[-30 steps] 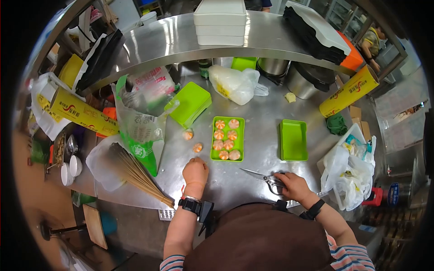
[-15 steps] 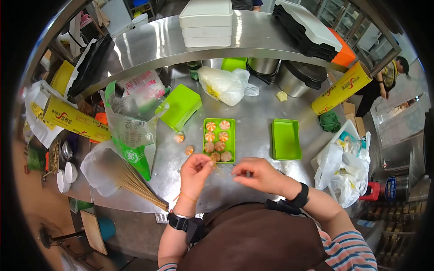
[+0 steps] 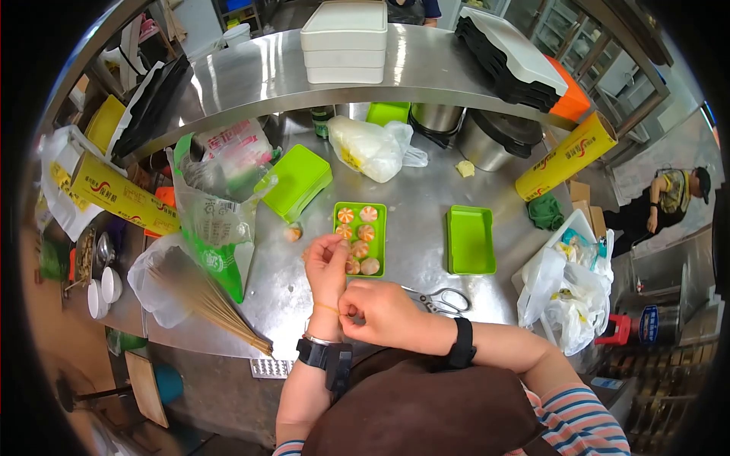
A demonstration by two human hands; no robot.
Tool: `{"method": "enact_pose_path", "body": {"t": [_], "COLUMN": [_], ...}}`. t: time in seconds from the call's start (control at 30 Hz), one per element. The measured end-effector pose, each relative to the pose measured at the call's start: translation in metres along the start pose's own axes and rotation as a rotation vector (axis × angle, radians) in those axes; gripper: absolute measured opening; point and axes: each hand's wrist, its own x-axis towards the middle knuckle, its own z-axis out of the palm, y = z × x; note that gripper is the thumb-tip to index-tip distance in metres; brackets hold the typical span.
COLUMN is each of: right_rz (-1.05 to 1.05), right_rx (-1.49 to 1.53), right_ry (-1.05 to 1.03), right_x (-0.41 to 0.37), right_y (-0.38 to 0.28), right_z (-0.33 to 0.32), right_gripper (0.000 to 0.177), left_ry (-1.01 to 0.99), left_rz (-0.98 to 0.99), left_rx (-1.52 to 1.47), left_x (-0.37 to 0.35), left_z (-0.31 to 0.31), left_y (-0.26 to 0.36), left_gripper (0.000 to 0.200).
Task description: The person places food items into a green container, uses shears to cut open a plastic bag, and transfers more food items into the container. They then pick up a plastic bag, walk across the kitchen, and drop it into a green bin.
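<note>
My left hand (image 3: 327,262) is closed in a pinch over the left edge of a green tray (image 3: 382,247); whatever its fingertips hold is hidden. A thin yellowish rubber band (image 3: 325,307) circles my left wrist. My right hand (image 3: 380,313) is closed at that wrist, its fingertips pinching the band. Inside the tray sit several small round balls, some orange-and-white striped (image 3: 366,232), others duller and brownish (image 3: 370,266). One loose ball (image 3: 293,233) lies on the steel table left of the tray. Scissors (image 3: 439,300) rest just beyond my right forearm.
A second green tray (image 3: 471,242) stands to the right, and an overturned-looking green container (image 3: 296,182) at the back left. Skewers (image 3: 220,315) and a plastic bag (image 3: 213,235) lie left. A white bin of bags (image 3: 570,281) stands right. A person (image 3: 665,205) is at the far right.
My right hand has moved left to my left wrist and taken hold of the rubber band. My left hand has shifted slightly up and left. The scissors are now uncovered.
</note>
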Motion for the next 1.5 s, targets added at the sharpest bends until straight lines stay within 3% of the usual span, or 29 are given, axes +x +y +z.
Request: {"method": "enact_pose_path", "body": {"t": [0.07, 0.13, 0.17, 0.2, 0.23, 0.27, 0.33, 0.37, 0.43, 0.47, 0.53, 0.6, 0.67, 0.7, 0.73, 0.8, 0.83, 0.87, 0.93, 0.97, 1.03, 1.17, 1.23, 1.3, 1.4, 1.47, 1.5], "right_rz": [0.155, 0.058, 0.215, 0.377, 0.292, 0.106, 0.131, 0.122, 0.484, 0.483, 0.617, 0.513, 0.316, 0.313, 0.314, 0.328, 0.495, 0.496, 0.557, 0.563, 0.403, 0.501, 0.594, 0.596, 0.578, 0.547, 0.526], "right_rx": [0.337, 0.516, 0.88, 1.237, 1.025, 0.784, 0.837, 0.838, 0.953, 0.951, 1.142, 1.048, 0.674, 0.809, 0.806, 0.974, 1.089, 1.089, 0.954, 0.949, 0.866, 1.067, 1.08, 1.078, 1.172, 1.249, 1.384], "right_ry": [0.006, 0.08, -0.105, -0.298, -0.46, -0.542, -0.543, -0.547, -0.772, -0.78, -0.758, -0.732, -0.756, -0.885, -0.878, -0.642, -0.543, -0.541, -0.08, -0.061, 0.17, 0.159, -0.173, -0.16, -0.052, 0.086, 0.007], "right_x": [-0.005, -0.008, -0.013, -0.013, -0.014, -0.013, -0.014, -0.017, -0.027, -0.03, -0.037, -0.032, -0.033, -0.032, -0.032, -0.031, -0.033, -0.033, -0.033, -0.032, -0.025, -0.034, -0.043, -0.048, -0.046, -0.045, -0.048], "right_y": [0.013, 0.021, 0.022, 0.017, 0.004, -0.002, 0.005, 0.013, 0.032, 0.037, 0.039, 0.04, 0.04, 0.039, 0.039, 0.042, 0.049, 0.052, 0.045, 0.043, 0.039, 0.044, 0.07, 0.07, 0.059, 0.054, 0.055], "right_z": [0.003, -0.004, -0.01, -0.015, -0.017, -0.017, -0.016, -0.018, -0.019, -0.012, 0.002, 0.008, 0.017, 0.018, 0.012, -0.007, -0.015, -0.019, -0.034, -0.032, -0.02, -0.022, -0.024, -0.023, -0.023, -0.02, -0.016], "right_gripper": [0.01, 0.009, 0.008, 0.007, 0.002, 0.004, 0.006, 0.006, 0.013, 0.013, 0.015, 0.018, 0.018, 0.016, 0.016, 0.019, 0.03, 0.03, 0.038, 0.038, 0.041, 0.037, 0.035, 0.03, 0.022, 0.017, 0.015], "left_ry": [-0.032, -0.019, -0.011, -0.021, -0.035, -0.035, -0.094, -0.09, -0.23, -0.225, -0.345, -0.352, -0.462, -0.498, -0.505, -0.235, -0.211, -0.212, -0.246, -0.278, -0.372, -0.523, -0.557, -0.594, -0.474, -0.441, -0.487], "left_rz": [-0.008, 0.253, 0.254, 0.341, 0.427, 0.43, 0.273, 0.281, -0.263, -0.259, -0.389, -0.44, -0.515, -0.456, -0.46, -0.133, -0.103, -0.105, -0.051, -0.045, -0.074, -0.2, -0.207, -0.216, -0.167, -0.271, -0.291], "left_rx": [0.0, 0.225, 0.225, 0.472, 0.719, 0.72, 0.284, 0.287, -0.475, -0.478, -0.881, -0.935, -0.963, -0.901, -0.899, -0.374, -0.329, -0.329, -0.136, -0.092, -0.133, -0.202, -0.192, -0.184, -0.33, -0.827, -0.83], "left_x": [0.001, 0.004, 0.003, -0.001, -0.003, -0.002, 0.003, 0.002, -0.017, -0.024, -0.04, -0.06, -0.071, -0.069, -0.068, -0.063, -0.061, -0.061, -0.063, -0.065, -0.07, -0.078, -0.077, -0.079, -0.081, -0.079, -0.079], "left_z": [-0.005, -0.01, -0.013, -0.01, -0.007, -0.005, -0.001, -0.005, 0.0, 0.003, 0.016, 0.036, 0.045, 0.04, 0.035, 0.025, 0.015, 0.008, 0.001, 0.001, 0.002, -0.003, -0.011, -0.014, -0.017, -0.021, -0.02], "left_y": [-0.009, -0.015, -0.018, -0.009, -0.003, -0.007, -0.006, -0.003, 0.038, 0.046, 0.057, 0.058, 0.05, 0.048, 0.047, 0.051, 0.048, 0.047, 0.043, 0.041, 0.037, 0.04, 0.037, 0.032, 0.026, 0.022, 0.024], "left_gripper": [0.013, 0.013, 0.013, 0.013, 0.013, 0.013, 0.019, 0.019, 0.027, 0.027, 0.026, 0.026, 0.027, 0.027, 0.027, 0.026, 0.024, 0.024, 0.02, 0.019, 0.02, 0.024, 0.025, 0.026, 0.028, 0.026, 0.026]}}
